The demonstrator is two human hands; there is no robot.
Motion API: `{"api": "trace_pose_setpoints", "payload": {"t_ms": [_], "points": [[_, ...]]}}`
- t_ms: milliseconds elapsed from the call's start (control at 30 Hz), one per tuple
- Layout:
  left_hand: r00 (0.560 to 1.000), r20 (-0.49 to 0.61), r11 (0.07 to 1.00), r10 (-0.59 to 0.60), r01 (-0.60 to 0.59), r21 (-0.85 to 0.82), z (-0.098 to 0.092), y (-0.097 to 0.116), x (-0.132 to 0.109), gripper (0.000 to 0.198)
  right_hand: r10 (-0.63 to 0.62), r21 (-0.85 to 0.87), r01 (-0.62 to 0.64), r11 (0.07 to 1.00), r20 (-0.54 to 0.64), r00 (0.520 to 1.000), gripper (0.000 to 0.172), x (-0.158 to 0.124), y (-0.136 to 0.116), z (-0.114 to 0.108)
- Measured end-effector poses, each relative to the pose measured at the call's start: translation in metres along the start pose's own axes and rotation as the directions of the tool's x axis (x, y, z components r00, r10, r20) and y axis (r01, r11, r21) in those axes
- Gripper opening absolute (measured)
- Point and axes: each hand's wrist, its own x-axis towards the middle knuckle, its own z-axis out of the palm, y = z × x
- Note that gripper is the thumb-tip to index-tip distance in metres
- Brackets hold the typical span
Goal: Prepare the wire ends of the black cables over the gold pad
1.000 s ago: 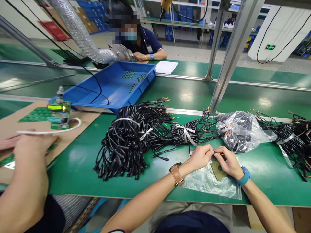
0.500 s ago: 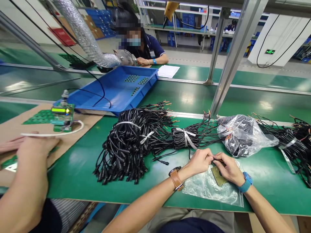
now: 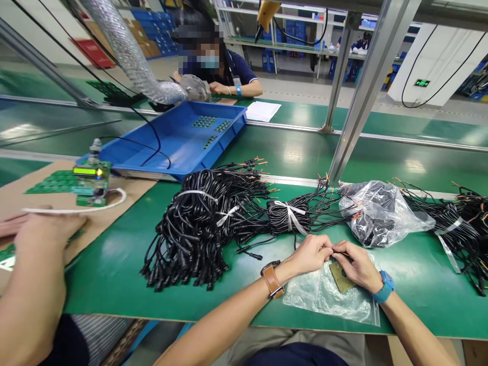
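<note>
The desk is green and shiny. Say the small tied bunch of black wires is the middle of a clock. At 9 o'clock lies a big, messy heap of black wires. Farther out, also at 9, lies a brown sheet. At 3 o'clock sits a puffy clear bag with black stuff inside, and past it lie more tied wires. A flat clear bag lies at 5 o'clock.

Cable pile: on the workbench
Tray: behind the cable pile, leftward
Display unit: left of the cable pile, on cardboard
Tied bundle: right of the cable pile
Filled bag: farther right of the cable pile
Flat bag: right of the cable pile, nearer
Plate: over the flat bag
</note>
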Motion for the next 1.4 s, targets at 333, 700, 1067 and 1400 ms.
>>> {"api": "trace_pose_setpoints", "payload": {"t_ms": [333,700,1067,1400], "points": [[1.000,0.007,0.998,-0.013,0.014,-0.068,-0.006,-0.001,0.000,0.007,0.064,-0.002,-0.064,0.998,-0.060,0.996,0.008,0.001,-0.001,-0.006],[1.000,-0.021,1.000,-0.004,0.004,-0.015,0.000,-0.004,0.000,0.010,0.072,0.017,-0.071,0.997,-0.029,0.997,0.010,0.001,0.000,-0.005],[1.000,-0.024,1.000,0.020,-0.020,0.007,0.001,-0.002,0.000,0.012,0.052,0.022,-0.052,0.998,-0.020,0.998,0.006,0.003,-0.001,-0.003],[0.959,0.208,0.981,0.195,-0.193,-0.030,-0.029,0.025,-0.012,0.009,-0.093,-0.341,-0.026,0.940,-0.327,0.940,0.011,-0.001,0.000,-0.061]]}}
